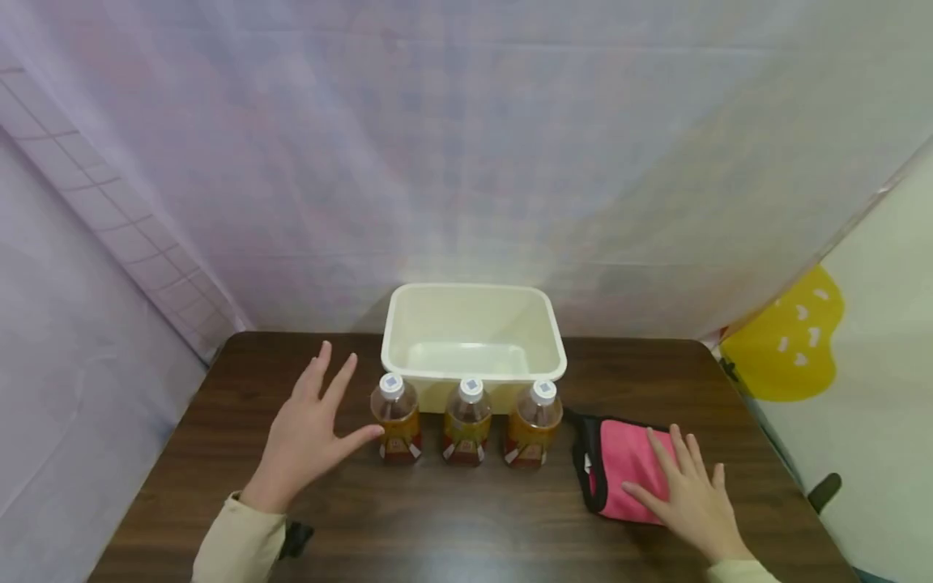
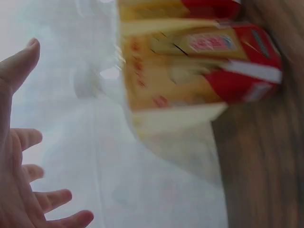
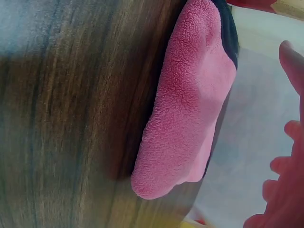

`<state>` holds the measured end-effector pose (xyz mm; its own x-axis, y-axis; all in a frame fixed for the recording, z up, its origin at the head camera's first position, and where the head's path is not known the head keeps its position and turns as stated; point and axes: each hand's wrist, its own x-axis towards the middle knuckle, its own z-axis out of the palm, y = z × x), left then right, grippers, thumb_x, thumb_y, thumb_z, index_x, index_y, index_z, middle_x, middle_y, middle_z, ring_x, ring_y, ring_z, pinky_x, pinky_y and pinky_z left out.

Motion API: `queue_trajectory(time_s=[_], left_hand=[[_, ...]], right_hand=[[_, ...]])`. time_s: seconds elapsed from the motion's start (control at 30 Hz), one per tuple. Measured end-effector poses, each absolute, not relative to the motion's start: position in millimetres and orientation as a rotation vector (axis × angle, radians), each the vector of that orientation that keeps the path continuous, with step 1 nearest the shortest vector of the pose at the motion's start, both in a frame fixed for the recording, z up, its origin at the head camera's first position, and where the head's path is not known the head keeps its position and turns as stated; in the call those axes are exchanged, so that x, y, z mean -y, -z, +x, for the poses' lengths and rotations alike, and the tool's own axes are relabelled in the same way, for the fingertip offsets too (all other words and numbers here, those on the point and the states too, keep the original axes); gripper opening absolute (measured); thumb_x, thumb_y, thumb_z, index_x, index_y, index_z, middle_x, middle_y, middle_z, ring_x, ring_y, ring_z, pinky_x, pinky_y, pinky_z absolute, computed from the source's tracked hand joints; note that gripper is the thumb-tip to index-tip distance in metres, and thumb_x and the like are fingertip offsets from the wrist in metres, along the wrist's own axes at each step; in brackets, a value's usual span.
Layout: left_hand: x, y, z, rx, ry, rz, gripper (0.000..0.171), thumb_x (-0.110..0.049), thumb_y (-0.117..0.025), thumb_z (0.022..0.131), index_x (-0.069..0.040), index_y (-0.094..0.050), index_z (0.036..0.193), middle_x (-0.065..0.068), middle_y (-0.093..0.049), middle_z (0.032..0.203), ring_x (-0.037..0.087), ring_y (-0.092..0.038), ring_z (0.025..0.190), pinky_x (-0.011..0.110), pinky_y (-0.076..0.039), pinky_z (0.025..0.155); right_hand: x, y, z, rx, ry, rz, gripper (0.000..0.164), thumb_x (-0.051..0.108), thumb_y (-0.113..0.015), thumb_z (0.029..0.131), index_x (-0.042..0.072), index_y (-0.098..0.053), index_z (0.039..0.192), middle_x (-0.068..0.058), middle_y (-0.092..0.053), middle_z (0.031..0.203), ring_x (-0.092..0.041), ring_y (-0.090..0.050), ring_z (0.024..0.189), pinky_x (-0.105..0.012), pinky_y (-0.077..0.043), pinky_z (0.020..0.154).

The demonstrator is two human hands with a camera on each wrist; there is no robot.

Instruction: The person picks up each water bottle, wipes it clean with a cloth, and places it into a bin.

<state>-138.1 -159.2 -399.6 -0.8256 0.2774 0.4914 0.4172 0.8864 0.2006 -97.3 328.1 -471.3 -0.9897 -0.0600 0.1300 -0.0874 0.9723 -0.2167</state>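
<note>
Three plastic drink bottles with white caps and yellow-red labels stand in a row: a left bottle, a middle bottle and a right bottle. My left hand is spread beside the left bottle, thumb toward it. In the left wrist view a gap separates that hand from the blurred bottle label. A folded pink cloth with black edging lies right of the bottles. Above it hovers my right hand, fingers spread. The right wrist view has the fuzzy cloth apart from the fingers.
A cream plastic bin stands behind the bottles at the back of the dark wooden table. White curtains hang behind and at the sides. A small black object lies near my left sleeve.
</note>
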Motion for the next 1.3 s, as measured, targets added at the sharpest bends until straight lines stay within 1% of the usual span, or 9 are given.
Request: queue_trajectory(time_s=[0.07,0.13,0.37,0.5,0.63,0.73,0.87,1.07,1.3], left_hand=[[151,392,-140,2.598,0.446,-0.538,0.093,-0.062,-0.064,0.069,-0.012,-0.032,0.141,0.022,-0.022,0.145,0.044,-0.032,0.125,0.055,-0.047,0.074],[142,385,-142,2.593,0.457,-0.577,0.091,-0.062,-0.063,0.070,-0.012,-0.034,0.140,0.020,-0.027,0.144,0.042,-0.033,0.124,0.055,-0.047,0.075],[110,369,-148,2.548,0.423,-0.695,0.084,-0.068,-0.053,0.073,-0.013,-0.042,0.136,0.016,-0.040,0.137,0.035,-0.043,0.114,0.050,-0.045,0.074],[93,364,-150,2.579,0.422,-0.712,0.078,-0.065,-0.056,0.074,-0.014,-0.047,0.132,0.013,-0.044,0.133,0.032,-0.044,0.111,0.047,-0.044,0.075],[75,360,-152,2.572,0.441,-0.740,0.070,-0.062,-0.058,0.075,-0.014,-0.053,0.126,0.010,-0.049,0.123,0.029,-0.048,0.106,0.043,-0.045,0.074],[61,356,-154,2.548,0.456,-0.776,0.067,-0.060,-0.059,0.075,-0.014,-0.055,0.123,0.009,-0.050,0.118,0.028,-0.050,0.103,0.042,-0.047,0.075],[44,354,-156,2.545,0.479,-0.829,0.066,-0.060,-0.058,0.076,-0.014,-0.055,0.123,0.009,-0.050,0.120,0.027,-0.050,0.103,0.040,-0.046,0.081],[23,354,-156,2.543,0.565,-0.845,0.058,-0.054,-0.059,0.080,-0.011,-0.057,0.119,0.010,-0.051,0.118,0.027,-0.051,0.101,0.037,-0.049,0.075],[4,356,-158,2.571,0.681,-0.900,0.053,-0.045,-0.063,0.080,-0.008,-0.056,0.118,0.009,-0.051,0.114,0.024,-0.050,0.096,0.033,-0.047,0.078]], right_hand=[[-328,472,-99,3.021,-0.349,0.105,0.087,0.058,-0.058,0.077,0.012,-0.024,0.143,-0.023,-0.009,0.148,-0.041,-0.004,0.135,-0.075,-0.007,0.090],[-328,473,-101,3.048,-0.353,0.095,0.087,0.059,-0.057,0.078,0.012,-0.023,0.143,-0.024,-0.009,0.148,-0.043,-0.006,0.134,-0.075,-0.008,0.090],[-331,476,-106,3.127,-0.390,0.074,0.089,0.062,-0.054,0.078,0.005,-0.028,0.140,-0.026,-0.014,0.146,-0.045,-0.009,0.133,-0.074,-0.007,0.091],[-331,478,-109,3.180,-0.398,0.078,0.089,0.064,-0.052,0.077,0.003,-0.031,0.139,-0.029,-0.017,0.143,-0.048,-0.012,0.130,-0.074,-0.009,0.090],[-332,479,-114,3.233,-0.405,0.084,0.091,0.066,-0.052,0.076,0.004,-0.032,0.139,-0.033,-0.021,0.140,-0.052,-0.017,0.126,-0.075,-0.011,0.089],[-333,482,-117,3.254,-0.426,0.090,0.092,0.067,-0.052,0.074,0.005,-0.032,0.139,-0.033,-0.021,0.140,-0.053,-0.018,0.125,-0.075,-0.011,0.088],[-335,486,-121,3.274,-0.426,0.106,0.093,0.067,-0.054,0.073,0.006,-0.031,0.139,-0.033,-0.023,0.139,-0.052,-0.020,0.125,-0.075,-0.014,0.087],[-335,491,-125,3.313,-0.437,0.081,0.097,0.066,-0.060,0.069,0.006,-0.030,0.139,-0.035,-0.025,0.137,-0.053,-0.020,0.124,-0.075,-0.014,0.088],[-335,494,-129,3.320,-0.440,0.033,0.102,0.066,-0.065,0.063,0.006,-0.030,0.138,-0.037,-0.022,0.137,-0.054,-0.019,0.124,-0.075,-0.015,0.088]])
